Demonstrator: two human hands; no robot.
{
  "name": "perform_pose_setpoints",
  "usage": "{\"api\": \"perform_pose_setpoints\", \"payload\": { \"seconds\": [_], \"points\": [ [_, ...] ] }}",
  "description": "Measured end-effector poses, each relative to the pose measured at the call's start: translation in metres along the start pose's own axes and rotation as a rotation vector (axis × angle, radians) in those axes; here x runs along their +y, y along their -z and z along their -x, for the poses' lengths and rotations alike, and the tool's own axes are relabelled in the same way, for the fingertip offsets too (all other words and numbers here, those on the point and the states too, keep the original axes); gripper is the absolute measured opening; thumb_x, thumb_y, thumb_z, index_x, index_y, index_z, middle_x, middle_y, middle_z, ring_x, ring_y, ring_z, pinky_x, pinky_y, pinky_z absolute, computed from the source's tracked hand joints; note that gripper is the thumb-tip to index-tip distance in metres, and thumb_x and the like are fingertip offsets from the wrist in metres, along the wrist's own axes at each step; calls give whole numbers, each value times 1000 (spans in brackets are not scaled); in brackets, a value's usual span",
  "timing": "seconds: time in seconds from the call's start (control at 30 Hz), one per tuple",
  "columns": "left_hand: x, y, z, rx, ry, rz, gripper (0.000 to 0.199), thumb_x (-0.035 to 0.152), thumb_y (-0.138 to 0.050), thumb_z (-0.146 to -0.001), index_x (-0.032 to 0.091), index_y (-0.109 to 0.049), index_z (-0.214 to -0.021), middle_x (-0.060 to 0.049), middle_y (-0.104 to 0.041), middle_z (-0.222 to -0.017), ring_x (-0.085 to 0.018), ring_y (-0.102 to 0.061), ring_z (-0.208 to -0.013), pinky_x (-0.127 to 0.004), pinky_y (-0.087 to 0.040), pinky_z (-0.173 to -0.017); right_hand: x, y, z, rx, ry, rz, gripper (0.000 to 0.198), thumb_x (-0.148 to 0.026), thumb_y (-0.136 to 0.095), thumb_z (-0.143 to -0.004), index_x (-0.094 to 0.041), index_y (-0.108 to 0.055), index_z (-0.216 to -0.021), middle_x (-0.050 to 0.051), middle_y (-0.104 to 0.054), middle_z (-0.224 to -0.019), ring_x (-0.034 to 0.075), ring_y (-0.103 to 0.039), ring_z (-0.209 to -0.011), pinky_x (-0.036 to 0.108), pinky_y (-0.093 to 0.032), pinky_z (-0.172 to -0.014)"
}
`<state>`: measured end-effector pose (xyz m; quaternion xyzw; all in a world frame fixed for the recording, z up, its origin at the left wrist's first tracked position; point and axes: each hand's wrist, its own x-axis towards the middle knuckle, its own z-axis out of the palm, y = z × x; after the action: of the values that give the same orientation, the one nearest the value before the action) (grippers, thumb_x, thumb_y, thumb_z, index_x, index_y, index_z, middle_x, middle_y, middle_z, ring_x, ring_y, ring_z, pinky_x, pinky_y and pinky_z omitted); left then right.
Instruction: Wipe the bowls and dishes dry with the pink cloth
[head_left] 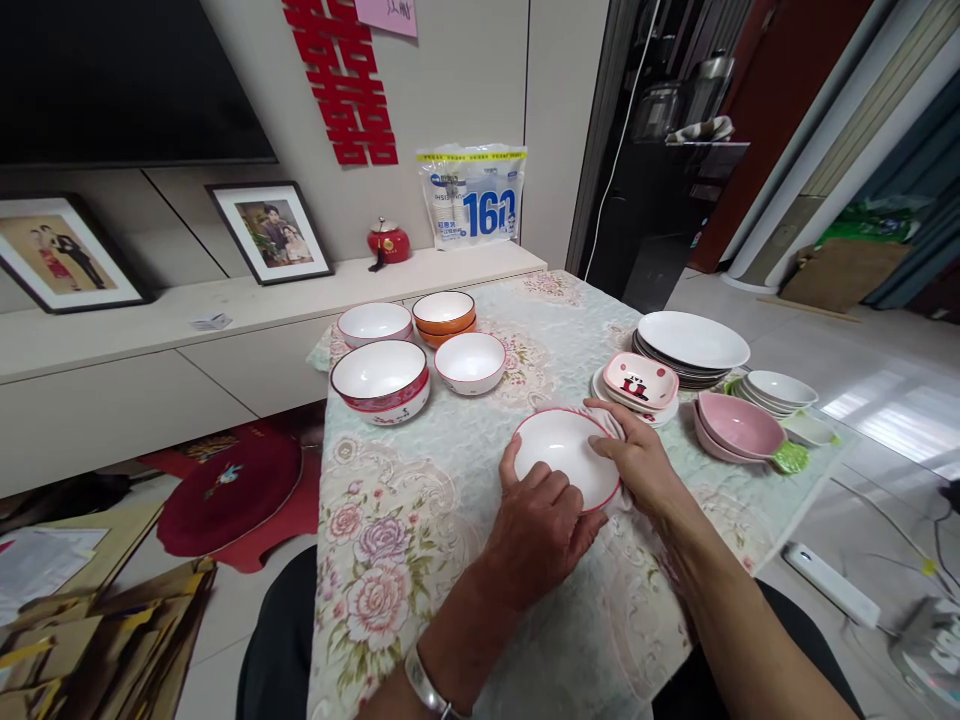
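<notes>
White, glossy round bowl with a thin red rim (559, 435) sits just above the tabletop or on it (which, I cannot tell), its smooth, plain inside facing up. The left hand (536, 515) is curled around its near side, fingers bent over the rim, thumb outside at 5 o'clock. The right hand (637, 450) pinches the wall at 3 o'clock, thumb inside, with a pale pink cloth (614, 424) at its fingers.

Between 1 and 2 o'clock from the bowl, a small pink rounded-square dish (641, 381) bears a printed figure and lettering that appears to read "CAT". Near 3 o'clock are pink leaf-shaped bowls (741, 424). Toward 10 o'clock stands a red-patterned white bowl stack (380, 375); toward 11, orange bowls with dark rims (444, 318).

Farther off, past 11 o'clock, a clear plastic packet (472, 200) shows a big blue "160" and partly legible "EISHI". Up the wall hang red paper-cut "囍" characters (346, 95) and a pink handwritten note (388, 14).
</notes>
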<state>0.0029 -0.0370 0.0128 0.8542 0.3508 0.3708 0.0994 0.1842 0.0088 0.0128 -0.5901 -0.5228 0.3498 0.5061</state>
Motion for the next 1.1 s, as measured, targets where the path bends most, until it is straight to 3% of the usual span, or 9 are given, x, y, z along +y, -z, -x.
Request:
{"api": "perform_pose_setpoints", "payload": {
  "seconds": [0.07, 0.1, 0.2, 0.3, 0.47, 0.57, 0.73, 0.9, 1.1],
  "points": [
    [-3, -1, 1, 48, 12, 50, 13, 36, -67, -87, 23, -69, -90, -11, -75, -97, -34, -64, -107, -64, -6, -117, 9, -4, -2, 21, 2, -35, 47, -25, -66, -67, -22, -72, -113, 5, -74, -103, 28, -67, -95, 44, -54, -80],
    [-4, -2, 1, 81, 32, 87, 22, 37, -71, -84, 24, -69, -103, -13, -73, -115, -38, -56, -123, -64, -2, -117, 13, -6, -3, 29, 11, -59, 47, -26, -66, -68, -22, -71, -115, 4, -74, -98, 27, -67, -87, 42, -55, -75],
    [-5, -10, 2, 263, 190, 230, 66, 40, -76, -80, 24, -51, -139, -18, -42, -156, -42, -23, -149, -62, -1, -117, 19, -10, -5, 86, 8, -104, 47, -31, -67, -70, -21, -70, -115, 5, -74, -92, 24, -66, -76, 37, -54, -64],
    [-4, -17, 2, 407, 437, 503, 79, 42, -70, -85, 16, -33, -151, -22, -19, -165, -37, -14, -152, -55, -10, -120, 14, -11, -7, 141, -70, -128, 53, -35, -71, -65, -17, -69, -115, 9, -73, -98, 25, -65, -77, 35, -53, -63],
    [0, -8, -5, 298, 794, 1262, 77, 45, -63, -90, 18, -25, -151, -20, -35, -158, -33, -40, -142, -49, -32, -116, 5, -14, -5, 118, -88, -189, 56, -39, -74, -65, -18, -69, -117, 10, -72, -105, 26, -66, -81, 36, -53, -65],
    [2, 0, -10, 233, 904, 1459, 80, 42, -69, -86, 25, -26, -152, -17, -49, -148, -34, -56, -126, -51, -48, -102, 7, -14, -5, 97, -42, -143, 54, -40, -71, -71, -19, -68, -120, 9, -73, -104, 27, -67, -83, 38, -54, -69],
    [-2, -5, -9, 308, 904, 1354, 87, 41, -76, -78, 25, -33, -152, -14, -53, -145, -33, -57, -125, -47, -50, -102, 4, -11, -4, 106, 206, 182, 44, -40, -65, -81, -20, -67, -119, 11, -72, -115, 32, -65, -106, 49, -50, -92],
    [-5, -11, -5, 220, 725, 1237, 83, 29, -77, -74, 19, -42, -149, -12, -56, -145, -32, -52, -131, -41, -44, -108, -25, -9, 6, -34, 593, 399, 34, -37, -48, -98, -19, -65, -122, 13, -67, -120, 28, -60, -114, 46, -48, -99],
    [4, -8, -7, 59, 643, 1140, 59, 18, -71, -72, 18, -57, -129, -2, -72, -96, -18, -66, -79, -26, -53, -67, -49, -11, 18, -247, 852, 425, 31, -26, -41, -103, -18, -67, -118, 11, -67, -114, 22, -62, -109, 38, -49, -95]
  ]
}}
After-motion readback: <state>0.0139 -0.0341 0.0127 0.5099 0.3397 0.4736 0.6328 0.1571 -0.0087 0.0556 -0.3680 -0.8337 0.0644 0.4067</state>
